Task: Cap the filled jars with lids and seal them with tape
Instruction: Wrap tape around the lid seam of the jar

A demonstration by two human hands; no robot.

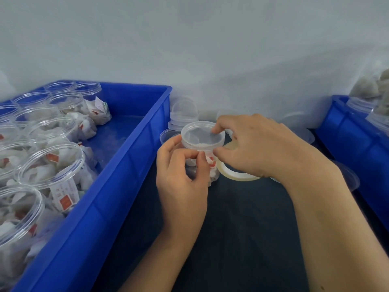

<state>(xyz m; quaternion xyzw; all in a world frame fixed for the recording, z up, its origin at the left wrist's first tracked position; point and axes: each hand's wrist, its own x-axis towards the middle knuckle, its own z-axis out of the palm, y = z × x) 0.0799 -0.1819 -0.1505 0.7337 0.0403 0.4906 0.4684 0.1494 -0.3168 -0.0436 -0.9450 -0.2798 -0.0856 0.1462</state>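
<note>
Two hands: both are on one capped jar (201, 161) standing upright on the dark worktop (242, 218).
Landmark: the capped jar; every place below is told from it.
Jar: clear plastic, filled with white sachets with red tags, its long axis vertical.
Lid: a translucent lid (202, 134) sits on the jar's mouth and looks level; whether it is fully pressed home cannot be told.
Left hand: the left hand (181, 178) is on the near-left side of the jar, its grip narrow, thumb and forefinger pinched together against the wall just under the lid; it seems to pin a tape end there, but the clear tape itself cannot be made out.
Right hand: the right hand (259, 148) comes over from the right, fingertips on the lid's far rim and thumb at its near rim, its grip curled round the lid.
Tape roll: a pale tape roll (229, 173) lies just right of the jar, partly under the right hand.
Key relation: the seam between lid and jar runs round a vertical axis, so the tape must travel sideways round it; the right hand is nearer the roll.
Blue crate: a crate (126, 171) to the left holds open filled jars (52, 165) awaiting caps.
Spare lids: loose lids (183, 116) stand just behind the jar.
</note>
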